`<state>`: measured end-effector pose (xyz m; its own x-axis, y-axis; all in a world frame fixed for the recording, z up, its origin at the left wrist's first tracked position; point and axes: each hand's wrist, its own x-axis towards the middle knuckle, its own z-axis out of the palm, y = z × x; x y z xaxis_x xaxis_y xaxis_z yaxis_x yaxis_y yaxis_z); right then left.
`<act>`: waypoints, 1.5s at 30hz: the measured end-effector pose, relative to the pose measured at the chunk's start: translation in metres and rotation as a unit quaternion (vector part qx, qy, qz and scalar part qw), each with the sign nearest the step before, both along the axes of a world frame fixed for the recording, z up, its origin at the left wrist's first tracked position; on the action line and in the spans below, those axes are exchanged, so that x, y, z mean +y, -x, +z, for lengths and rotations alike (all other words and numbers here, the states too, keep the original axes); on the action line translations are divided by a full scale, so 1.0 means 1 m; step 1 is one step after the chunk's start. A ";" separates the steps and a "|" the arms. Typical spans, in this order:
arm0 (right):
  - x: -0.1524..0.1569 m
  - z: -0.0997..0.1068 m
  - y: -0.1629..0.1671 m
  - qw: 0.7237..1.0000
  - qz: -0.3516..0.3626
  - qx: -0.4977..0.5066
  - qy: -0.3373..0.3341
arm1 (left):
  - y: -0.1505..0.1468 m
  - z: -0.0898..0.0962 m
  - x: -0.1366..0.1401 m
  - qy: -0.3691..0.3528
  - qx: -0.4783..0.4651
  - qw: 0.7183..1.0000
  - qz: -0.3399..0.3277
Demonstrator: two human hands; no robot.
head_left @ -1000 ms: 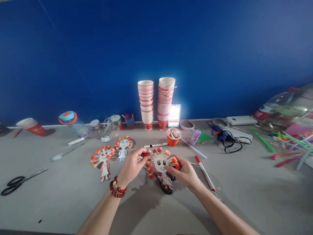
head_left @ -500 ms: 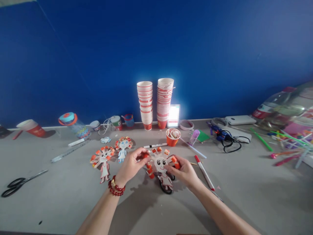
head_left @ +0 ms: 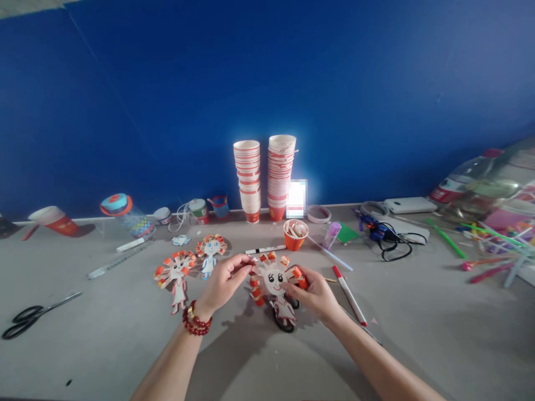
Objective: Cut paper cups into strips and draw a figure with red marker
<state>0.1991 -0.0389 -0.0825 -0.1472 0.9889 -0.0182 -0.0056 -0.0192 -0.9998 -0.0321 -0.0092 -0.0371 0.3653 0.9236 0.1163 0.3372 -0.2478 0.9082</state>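
A paper doll (head_left: 275,283) with a round white face, drawn eyes and a fringe of orange-tipped curled strips is held upright at the middle of the table. My right hand (head_left: 316,294) grips its right edge, thumb on the face. At the doll's left edge, my left hand (head_left: 223,285) pinches the end of one pale strip; the fingertips partly hide it. Black scissor handles (head_left: 285,327) show behind and below the doll. To the left lie two similar finished-looking figures, a red-dressed doll (head_left: 179,289) and a blue-dressed doll (head_left: 209,259).
Two tall stacks of paper cups (head_left: 247,184) stand by the blue wall. Ahead is a cup of scraps (head_left: 296,236). A red marker (head_left: 350,296) lies right, beyond it a glue gun (head_left: 383,233) with its cord. Scissors (head_left: 31,317) lie far left, near a bottle (head_left: 131,217).
The orange curl between my left fingers is no longer visible there, and those fingertips have shifted slightly. My right hand and the doll stay nearly still.
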 end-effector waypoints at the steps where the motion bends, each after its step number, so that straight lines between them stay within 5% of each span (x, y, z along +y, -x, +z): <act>1: 0.000 0.000 0.000 1.000 0.001 0.002 0.001 | 0.000 -0.001 0.000 0.002 -0.002 1.000 -0.001; 15: 0.000 -0.005 0.002 1.000 0.009 -0.005 0.001 | -0.012 -0.011 0.001 -0.004 -0.012 0.999 0.040; 32: -0.001 -0.003 0.003 1.000 0.005 -0.011 -0.004 | -0.016 -0.008 -0.002 -0.092 0.089 0.991 0.029; 45: -0.001 -0.005 0.002 1.000 0.010 -0.020 -0.006 | -0.018 -0.006 -0.003 -0.057 0.077 0.995 0.039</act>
